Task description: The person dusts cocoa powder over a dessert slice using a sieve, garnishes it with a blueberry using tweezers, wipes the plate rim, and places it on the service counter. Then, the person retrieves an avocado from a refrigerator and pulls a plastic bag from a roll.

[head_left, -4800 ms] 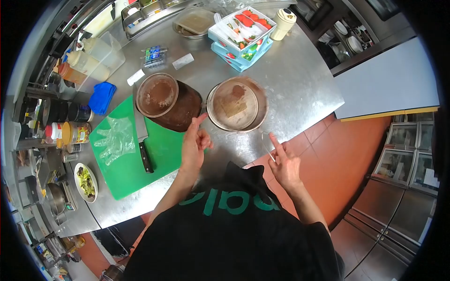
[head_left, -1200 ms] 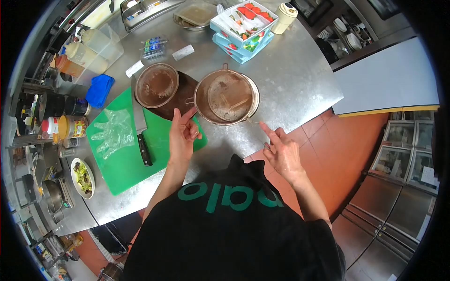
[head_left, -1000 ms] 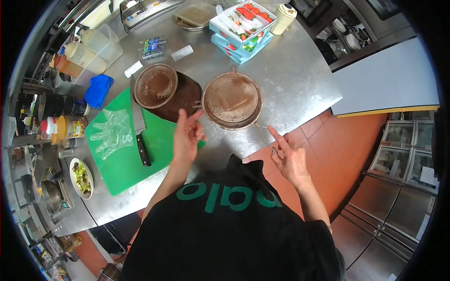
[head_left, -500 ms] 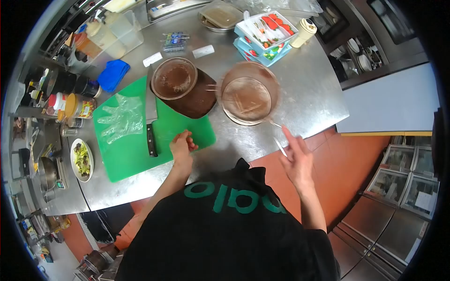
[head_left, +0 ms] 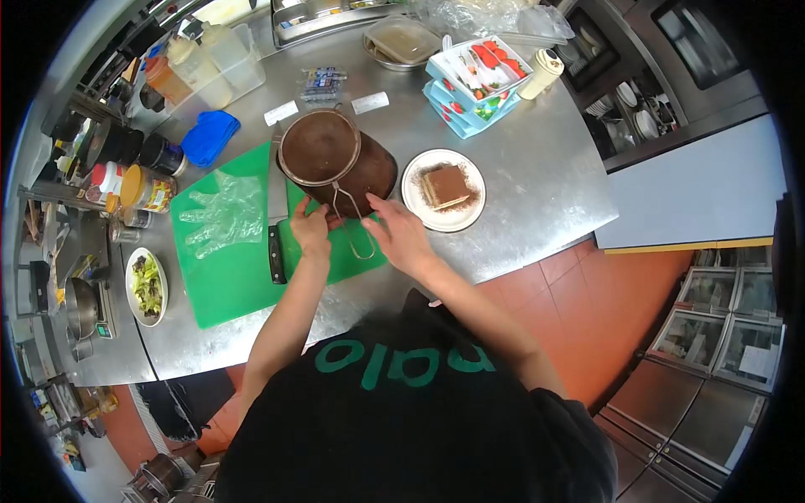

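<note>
A round fine-mesh sieve (head_left: 320,144) rests on the mouth of a dark brown container (head_left: 375,173), its wire handle (head_left: 345,205) pointing toward me. My left hand (head_left: 312,228) is at the container's near left side, fingers apart and reaching to its lower wall. On the other side of the handle, my right hand (head_left: 401,235) has its fingers stretched out by the container's near right wall. To the right, a white plate (head_left: 419,210) bears a square slice of layered cake (head_left: 446,186) dusted with brown powder, with powder scattered around it.
A green cutting board (head_left: 226,293) lies under a clear plastic glove (head_left: 225,216) and a black-handled knife (head_left: 276,251). A salad bowl (head_left: 132,293) stands left. Strawberry boxes (head_left: 474,92) and a cream-coloured bottle (head_left: 541,74) are at the back right; a blue cloth (head_left: 208,137) is back left.
The sieve has moved left from above the plate onto the container, leaving the plate and cake uncovered. My right hand has let go of the handle and come left; my left hand has moved up slightly.
</note>
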Motion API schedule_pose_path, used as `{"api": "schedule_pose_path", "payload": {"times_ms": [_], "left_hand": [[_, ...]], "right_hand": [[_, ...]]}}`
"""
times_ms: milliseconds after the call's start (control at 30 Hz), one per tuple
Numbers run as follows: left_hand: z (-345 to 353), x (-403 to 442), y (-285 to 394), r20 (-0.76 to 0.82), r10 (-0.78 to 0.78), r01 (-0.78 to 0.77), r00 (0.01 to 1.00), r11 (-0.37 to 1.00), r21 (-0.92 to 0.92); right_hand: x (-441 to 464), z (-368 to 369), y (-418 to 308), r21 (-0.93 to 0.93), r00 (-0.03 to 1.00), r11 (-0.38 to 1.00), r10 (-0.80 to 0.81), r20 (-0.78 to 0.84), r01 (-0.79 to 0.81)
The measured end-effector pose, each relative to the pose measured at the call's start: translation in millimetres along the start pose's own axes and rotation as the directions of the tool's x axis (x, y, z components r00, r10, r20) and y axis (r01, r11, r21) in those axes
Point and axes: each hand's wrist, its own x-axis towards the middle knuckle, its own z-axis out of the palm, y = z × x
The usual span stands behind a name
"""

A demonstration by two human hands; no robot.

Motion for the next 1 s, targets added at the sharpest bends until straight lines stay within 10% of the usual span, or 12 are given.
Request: {"api": "schedule_pose_path", "payload": {"times_ms": [67,400,500,567,667,1000], "left_hand": [[1,1,4,-0.012,-0.018,0.018,1.0,1.0,0.002],[1,4,-1,-0.012,-0.013,0.013,1.0,1.0,-0.022],[2,6,-3,-0.06,0.0,0.0,0.998,1.0,-0.005],[7,1,1,-0.113,0.067,-0.053,0.991,0.992,0.118],[6,-1,4,-0.138,0.132,-0.098,0.982,0.968,0.232],[-16,-29,29,-0.116,0.167,-0.11,0.979,0.914,0.39]], "right_hand": [[-13,2,9,0.321,0.977,0.93,0.207,-0.058,-0.178],[-10,42,10,0.422,0.82,0.723,0.359,0.446,-0.547],[-8,49,6,0.602,0.799,0.531,0.32,0.509,-0.597],[-5,51,0,0.771,0.759,0.07,0.249,0.601,-0.633],[1,41,-1,0.73,0.708,-0.028,0.221,0.671,-0.683],[0,18,2,0.634,0.652,0.219,0.461,0.602,-0.741]]}}
